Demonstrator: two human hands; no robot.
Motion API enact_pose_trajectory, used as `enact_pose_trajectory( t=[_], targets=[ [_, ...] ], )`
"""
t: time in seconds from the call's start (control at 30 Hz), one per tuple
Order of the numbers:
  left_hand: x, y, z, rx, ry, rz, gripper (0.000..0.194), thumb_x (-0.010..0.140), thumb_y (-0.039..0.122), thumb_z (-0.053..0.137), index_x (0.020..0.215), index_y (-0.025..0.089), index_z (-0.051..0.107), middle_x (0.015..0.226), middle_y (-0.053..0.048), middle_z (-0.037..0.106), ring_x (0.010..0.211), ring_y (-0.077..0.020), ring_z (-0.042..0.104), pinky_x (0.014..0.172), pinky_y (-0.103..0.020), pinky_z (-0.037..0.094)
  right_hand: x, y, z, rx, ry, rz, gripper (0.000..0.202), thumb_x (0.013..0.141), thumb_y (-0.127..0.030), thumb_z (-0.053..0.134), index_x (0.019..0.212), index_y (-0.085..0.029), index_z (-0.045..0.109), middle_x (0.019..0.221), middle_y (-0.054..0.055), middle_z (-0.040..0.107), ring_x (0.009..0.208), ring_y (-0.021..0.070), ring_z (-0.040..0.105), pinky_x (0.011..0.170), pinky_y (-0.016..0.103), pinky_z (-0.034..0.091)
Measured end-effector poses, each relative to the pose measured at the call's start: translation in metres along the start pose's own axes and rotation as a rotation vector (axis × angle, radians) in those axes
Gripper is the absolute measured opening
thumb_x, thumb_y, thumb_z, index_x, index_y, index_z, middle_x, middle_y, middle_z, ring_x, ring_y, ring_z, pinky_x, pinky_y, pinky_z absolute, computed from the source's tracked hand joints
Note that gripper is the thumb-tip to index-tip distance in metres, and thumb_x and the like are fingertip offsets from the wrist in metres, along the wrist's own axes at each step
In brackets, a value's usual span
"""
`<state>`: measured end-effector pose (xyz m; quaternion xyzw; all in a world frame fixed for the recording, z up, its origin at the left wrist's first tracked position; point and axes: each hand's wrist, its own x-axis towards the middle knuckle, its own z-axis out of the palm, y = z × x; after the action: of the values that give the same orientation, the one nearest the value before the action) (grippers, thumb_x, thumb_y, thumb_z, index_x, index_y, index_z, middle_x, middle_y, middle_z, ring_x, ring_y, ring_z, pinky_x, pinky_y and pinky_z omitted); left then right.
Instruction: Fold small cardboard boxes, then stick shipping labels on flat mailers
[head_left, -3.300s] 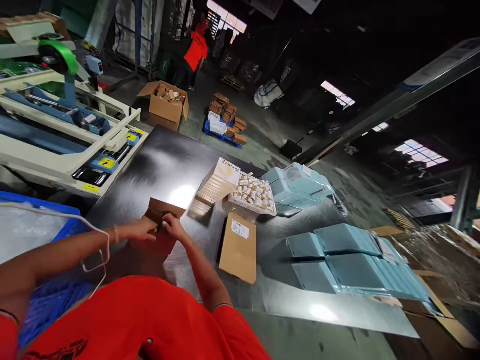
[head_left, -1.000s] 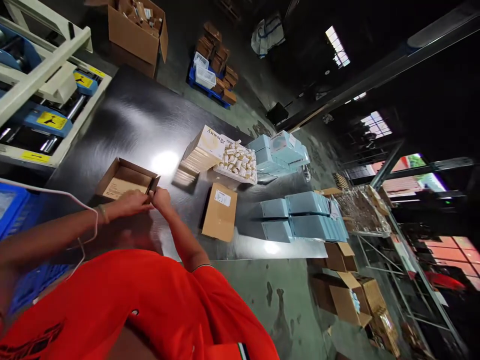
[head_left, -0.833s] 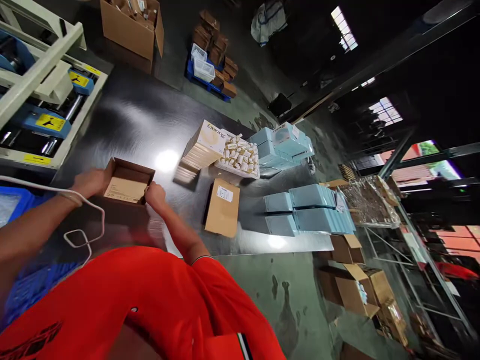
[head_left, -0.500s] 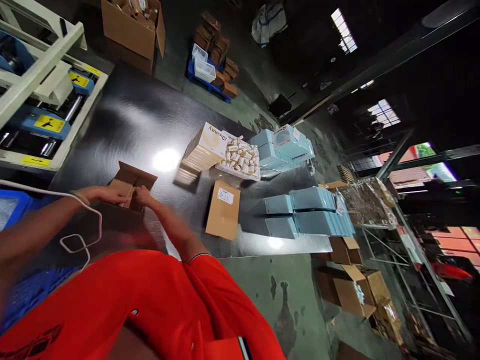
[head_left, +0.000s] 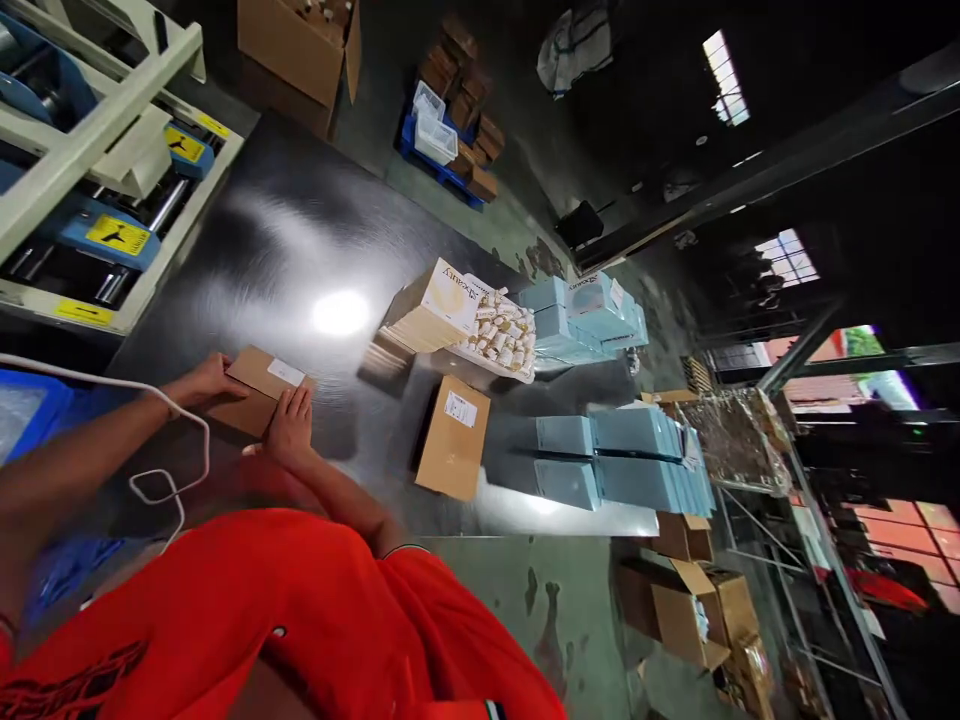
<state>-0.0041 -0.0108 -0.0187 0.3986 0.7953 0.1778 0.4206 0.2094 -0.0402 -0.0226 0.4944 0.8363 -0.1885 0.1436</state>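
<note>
A small brown carton (head_left: pixel 259 373) with a white label lies on the shiny metal table (head_left: pixel 315 220), its top flaps folded down. My left hand (head_left: pixel 212 380) grips its left end, fingers wrapped on the edge. On the near right side, my right hand (head_left: pixel 291 425) rests with fingers spread against the carton near the label. A second labelled carton (head_left: pixel 453 438) lies closed further right. Behind it are a stack of white-topped boxes (head_left: pixel 435 308) and a white tray (head_left: pixel 517 372) full of small white-and-gold jars.
Light-blue boxes (head_left: pixel 634 445) stand in groups at the table's right. A white cable (head_left: pixel 204 440) loops beside my left forearm. A roller machine (head_left: pixel 120 235) borders the table's left end; a blue crate (head_left: pixel 30 405) is at the left edge.
The carton was open with both hands at its flaps; now its top is closed and the label faces up. My right hand has flattened onto its side. The view has shifted slightly.
</note>
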Motion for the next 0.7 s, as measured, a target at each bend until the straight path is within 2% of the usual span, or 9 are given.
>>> enact_pose_trajectory(
  t=[0.07, 0.13, 0.2, 0.27, 0.37, 0.43, 0.53, 0.63, 0.7],
  targets=[
    [0.012, -0.013, -0.020, 0.001, 0.015, -0.011, 0.063, 0.093, 0.024, 0.083, 0.142, 0.000, 0.050, 0.131, -0.019, 0.074, 0.119, -0.0270, 0.070, 0.106, -0.041, 0.059, 0.007, -0.005, 0.012, 0.000, -0.028, 0.046, 0.145, 0.078, -0.063, 0.098, 0.179, 0.006, 0.020, 0.180, 0.044, 0.005, 0.173, 0.0555, 0.014, 0.135, 0.070, 0.031],
    [0.019, -0.025, -0.033, 0.043, 0.150, -0.023, 0.060, 0.106, 0.029, 0.066, 0.151, -0.003, 0.042, 0.154, -0.031, 0.060, 0.144, -0.0339, 0.058, 0.121, -0.052, 0.048, 0.033, -0.003, 0.003, -0.002, -0.010, 0.065, 0.143, 0.078, -0.055, 0.099, 0.180, 0.003, 0.018, 0.181, 0.042, 0.002, 0.173, 0.0568, 0.011, 0.135, 0.074, 0.028],
    [0.022, -0.040, -0.036, 0.155, 0.289, 0.039, 0.061, 0.110, 0.033, 0.057, 0.157, -0.003, 0.042, 0.173, -0.036, 0.037, 0.166, -0.0425, 0.031, 0.132, -0.064, 0.028, 0.074, 0.004, -0.022, -0.007, 0.014, 0.095, 0.141, 0.078, -0.046, 0.101, 0.182, -0.001, 0.017, 0.182, 0.041, 0.000, 0.173, 0.0573, 0.010, 0.135, 0.074, 0.027],
    [0.025, -0.055, -0.028, 0.335, 0.364, 0.172, 0.060, 0.109, 0.037, 0.055, 0.156, 0.000, 0.050, 0.178, -0.035, 0.032, 0.172, -0.0449, 0.019, 0.135, -0.065, 0.019, 0.122, 0.011, -0.056, 0.002, 0.044, 0.150, 0.139, 0.077, -0.039, 0.101, 0.182, -0.002, 0.017, 0.182, 0.041, 0.001, 0.173, 0.0569, 0.012, 0.135, 0.072, 0.028],
    [0.033, -0.077, -0.010, 0.457, 0.445, 0.222, 0.062, 0.108, 0.043, 0.054, 0.154, 0.000, 0.058, 0.175, -0.037, 0.037, 0.170, -0.0456, 0.025, 0.132, -0.064, 0.023, 0.195, 0.013, -0.108, 0.077, 0.102, 0.222, 0.139, 0.077, -0.033, 0.102, 0.182, -0.003, 0.016, 0.181, 0.044, 0.003, 0.172, 0.0559, 0.021, 0.134, 0.067, 0.033],
    [0.039, -0.087, -0.001, 0.458, 0.494, 0.250, 0.064, 0.108, 0.046, 0.053, 0.152, 0.000, 0.062, 0.172, -0.037, 0.043, 0.168, -0.0463, 0.031, 0.130, -0.064, 0.026, 0.240, 0.002, -0.134, 0.147, 0.138, 0.212, 0.141, 0.075, -0.028, 0.104, 0.181, -0.001, 0.015, 0.180, 0.046, 0.002, 0.170, 0.0546, 0.028, 0.133, 0.064, 0.037],
    [0.047, -0.098, 0.007, 0.425, 0.561, 0.291, 0.066, 0.108, 0.050, 0.048, 0.149, 0.002, 0.067, 0.169, -0.036, 0.048, 0.165, -0.0472, 0.038, 0.128, -0.065, 0.029, 0.303, -0.039, -0.158, 0.204, 0.147, 0.131, 0.146, 0.074, -0.025, 0.105, 0.180, 0.002, 0.009, 0.179, 0.047, -0.004, 0.168, 0.0510, 0.032, 0.132, 0.062, 0.038],
    [0.052, -0.106, 0.012, 0.415, 0.587, 0.299, 0.066, 0.106, 0.051, 0.048, 0.147, 0.004, 0.071, 0.168, -0.035, 0.050, 0.163, -0.0475, 0.041, 0.126, -0.066, 0.031, 0.360, -0.106, -0.167, 0.233, 0.130, 0.054, 0.143, 0.080, -0.025, 0.103, 0.180, 0.002, 0.005, 0.180, 0.046, -0.004, 0.170, 0.0493, 0.027, 0.133, 0.061, 0.035],
    [0.053, -0.110, 0.014, 0.430, 0.576, 0.299, 0.063, 0.106, 0.050, 0.049, 0.145, 0.006, 0.074, 0.170, -0.033, 0.050, 0.164, -0.0469, 0.040, 0.125, -0.067, 0.032, 0.389, -0.152, -0.170, 0.265, 0.118, -0.036, 0.128, 0.087, -0.019, 0.096, 0.179, 0.003, 0.009, 0.180, 0.046, 0.003, 0.170, 0.0499, 0.026, 0.131, 0.063, 0.036]
  ],
)
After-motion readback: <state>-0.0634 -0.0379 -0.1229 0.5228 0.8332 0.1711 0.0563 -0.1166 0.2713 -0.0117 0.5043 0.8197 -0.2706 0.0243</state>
